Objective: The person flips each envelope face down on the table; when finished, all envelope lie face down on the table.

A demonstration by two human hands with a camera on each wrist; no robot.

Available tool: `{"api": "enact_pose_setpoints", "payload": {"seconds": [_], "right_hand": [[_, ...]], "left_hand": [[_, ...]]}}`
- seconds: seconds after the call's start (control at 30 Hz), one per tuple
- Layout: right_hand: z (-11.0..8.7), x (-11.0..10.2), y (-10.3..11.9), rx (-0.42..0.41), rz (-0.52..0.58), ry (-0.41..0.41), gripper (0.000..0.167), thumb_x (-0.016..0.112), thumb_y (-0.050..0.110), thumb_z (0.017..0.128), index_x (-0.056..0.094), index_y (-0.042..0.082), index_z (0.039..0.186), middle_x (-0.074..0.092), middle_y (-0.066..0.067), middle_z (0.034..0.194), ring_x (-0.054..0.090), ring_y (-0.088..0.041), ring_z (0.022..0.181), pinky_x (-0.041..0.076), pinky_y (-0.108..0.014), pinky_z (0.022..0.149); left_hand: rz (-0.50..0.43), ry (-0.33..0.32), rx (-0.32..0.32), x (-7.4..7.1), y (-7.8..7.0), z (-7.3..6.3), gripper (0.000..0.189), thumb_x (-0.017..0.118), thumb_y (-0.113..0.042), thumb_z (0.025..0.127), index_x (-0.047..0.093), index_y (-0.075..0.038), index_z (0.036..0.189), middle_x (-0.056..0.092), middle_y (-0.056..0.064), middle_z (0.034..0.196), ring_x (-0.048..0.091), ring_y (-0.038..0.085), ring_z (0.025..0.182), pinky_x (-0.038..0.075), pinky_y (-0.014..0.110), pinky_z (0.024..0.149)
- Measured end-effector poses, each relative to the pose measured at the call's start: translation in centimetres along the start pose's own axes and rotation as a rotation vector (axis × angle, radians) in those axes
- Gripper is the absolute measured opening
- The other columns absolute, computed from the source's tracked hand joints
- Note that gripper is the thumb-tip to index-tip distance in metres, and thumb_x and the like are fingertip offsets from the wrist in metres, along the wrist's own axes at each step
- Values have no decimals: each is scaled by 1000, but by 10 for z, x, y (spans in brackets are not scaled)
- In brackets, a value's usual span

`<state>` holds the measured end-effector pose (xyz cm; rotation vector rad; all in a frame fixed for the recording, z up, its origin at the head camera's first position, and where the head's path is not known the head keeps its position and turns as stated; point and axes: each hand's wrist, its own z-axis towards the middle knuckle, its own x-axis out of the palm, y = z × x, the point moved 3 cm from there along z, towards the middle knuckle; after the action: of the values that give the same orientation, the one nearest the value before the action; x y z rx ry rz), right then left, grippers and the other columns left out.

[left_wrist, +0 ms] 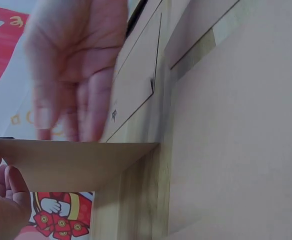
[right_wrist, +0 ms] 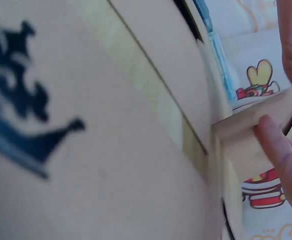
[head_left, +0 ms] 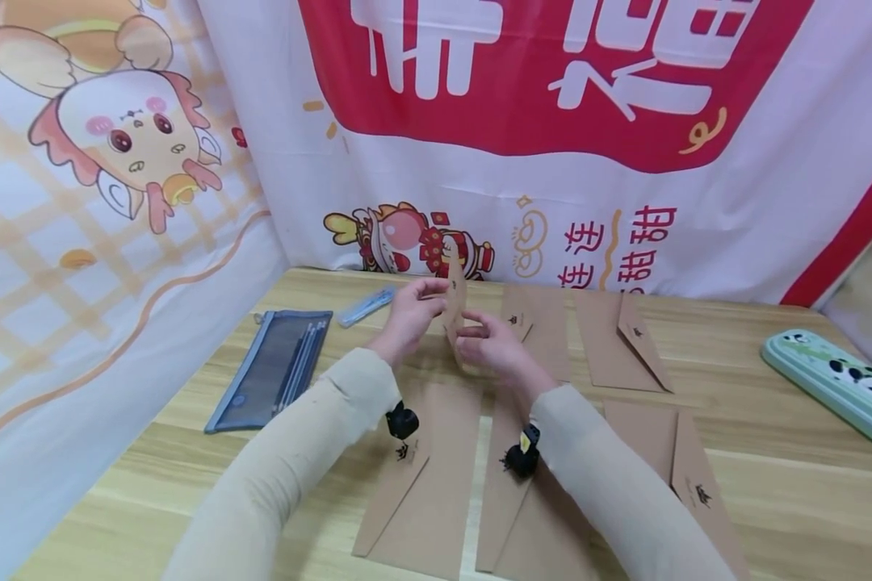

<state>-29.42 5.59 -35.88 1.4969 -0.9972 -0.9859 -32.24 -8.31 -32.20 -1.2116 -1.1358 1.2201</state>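
A brown paper envelope (head_left: 454,294) stands upright on edge above the table between the two hands. My left hand (head_left: 412,316) pinches it near its far end; in the left wrist view that hand (left_wrist: 8,200) shows thumb and fingers at the envelope's edge. On the other side, my right hand (head_left: 490,343) touches the envelope with extended fingers, blurred in the left wrist view. A fingertip of the right hand (right_wrist: 288,160) lies against the paper (right_wrist: 251,142) in the right wrist view. Below the wrists lie more flat envelopes (head_left: 436,484) with flaps and black crown prints.
A blue mesh zip pouch (head_left: 269,371) with pencils lies at the left, a light-blue packet (head_left: 366,307) behind it. More envelopes (head_left: 618,339) spread across the right side. A green panda case (head_left: 836,387) sits at the far right. Printed cloth (head_left: 283,186) hangs behind the table.
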Motion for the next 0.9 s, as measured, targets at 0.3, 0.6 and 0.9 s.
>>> {"api": "enact_pose_setpoints", "payload": {"seconds": [0.3,0.6,0.9], "right_hand": [[-2,7,12,-128,-138,-130,60,70,20,82,44,20,137,57,-8,125,55,-23,114,48,-37,95],[-6,13,13,-239,-265,-258,40,70,16,82,61,16,121,67,-6,108,62,-19,99,53,-32,84],[-14,17,20,-279,-398,-355,26,69,15,83,68,11,109,71,-6,98,66,-17,86,56,-31,76]], "left_hand": [[0,-7,-33,3,0,-3,35,52,5,87,56,-2,121,55,8,123,51,22,115,46,35,97],[-47,-17,-40,4,2,-4,33,52,3,88,56,-2,121,55,10,123,54,23,111,48,35,94],[-75,-27,-53,4,3,-5,31,55,2,87,58,-6,118,57,10,121,54,26,111,49,34,92]]}}
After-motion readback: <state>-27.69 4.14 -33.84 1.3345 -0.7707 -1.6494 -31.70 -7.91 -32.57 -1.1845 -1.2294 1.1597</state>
